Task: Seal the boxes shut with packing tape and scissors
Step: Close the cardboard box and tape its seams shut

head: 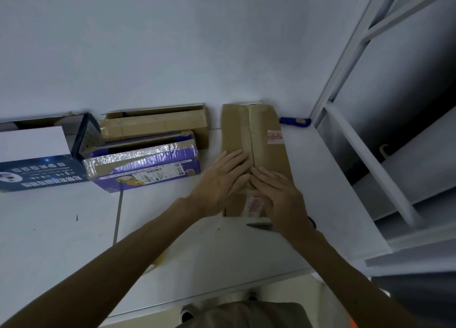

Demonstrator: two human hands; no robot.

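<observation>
Straight fingers of the left hand and right hand press flat, side by side and gripping nothing, on the taped centre seam of a long, slim brown cardboard box, its long axis pointing away, far end against the wall. Scissors lie just beside the box's near end

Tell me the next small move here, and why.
Probably slide both hands farther along the brown box toward the wall, pressing the seam down. The left hand and right hand lie flat, fingers straight, either side of the centre seam, over its near half only. Whether tape already covers the seam is unclear.
</observation>
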